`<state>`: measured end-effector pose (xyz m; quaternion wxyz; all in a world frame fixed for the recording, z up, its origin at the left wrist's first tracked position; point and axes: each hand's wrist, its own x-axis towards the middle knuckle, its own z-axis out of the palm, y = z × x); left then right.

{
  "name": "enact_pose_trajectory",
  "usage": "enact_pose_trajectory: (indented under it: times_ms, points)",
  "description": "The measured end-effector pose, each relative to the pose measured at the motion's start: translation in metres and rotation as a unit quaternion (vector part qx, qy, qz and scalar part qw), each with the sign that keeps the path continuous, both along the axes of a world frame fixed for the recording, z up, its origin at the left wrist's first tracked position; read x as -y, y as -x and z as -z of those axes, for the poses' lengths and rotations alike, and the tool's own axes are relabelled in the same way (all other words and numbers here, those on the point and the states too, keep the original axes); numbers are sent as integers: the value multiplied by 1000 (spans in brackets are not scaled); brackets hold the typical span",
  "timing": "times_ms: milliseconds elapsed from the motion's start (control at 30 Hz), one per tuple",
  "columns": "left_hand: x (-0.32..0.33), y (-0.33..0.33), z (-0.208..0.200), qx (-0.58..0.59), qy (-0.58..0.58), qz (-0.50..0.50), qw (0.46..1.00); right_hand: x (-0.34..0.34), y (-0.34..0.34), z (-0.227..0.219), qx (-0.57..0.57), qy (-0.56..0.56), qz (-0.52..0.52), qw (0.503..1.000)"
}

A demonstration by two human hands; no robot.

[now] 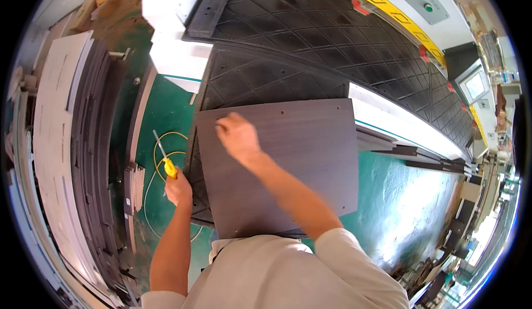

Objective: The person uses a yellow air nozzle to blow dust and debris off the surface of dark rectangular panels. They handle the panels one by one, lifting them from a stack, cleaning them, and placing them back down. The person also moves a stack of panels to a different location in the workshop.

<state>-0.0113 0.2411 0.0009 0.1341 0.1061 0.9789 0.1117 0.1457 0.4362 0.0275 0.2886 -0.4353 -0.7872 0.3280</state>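
A dark grey-brown panel (299, 165) with small holes near its edges lies on the black ribbed machine table (266, 76), right in front of my body. My left hand (178, 189), off the panel's left side, is wrapped round a yellow air blow gun (170, 169) whose long metal nozzle points away from me. Over the panel's far left corner is my right hand (238, 136), its fingers curled together close to a corner hole. Whatever those fingertips may pinch is hidden or too small to name.
Stacked panels (100, 120) stand on the left, light ones outermost. A yellow hose (156, 149) loops above the green floor (180, 106). At the far right, a yellow rail (382, 4) with red clips edges the machine, near a green button (428, 8).
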Motion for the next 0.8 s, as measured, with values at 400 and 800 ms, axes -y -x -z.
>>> enact_pose_trajectory:
  times_ms: [400,800]
  points:
    - [11,9,14,-12,2,15,1000,-122,-222,18,143,-25,310,939]
    - [11,13,23,-35,-2,26,999,-78,-172,2,7,-53,177,983]
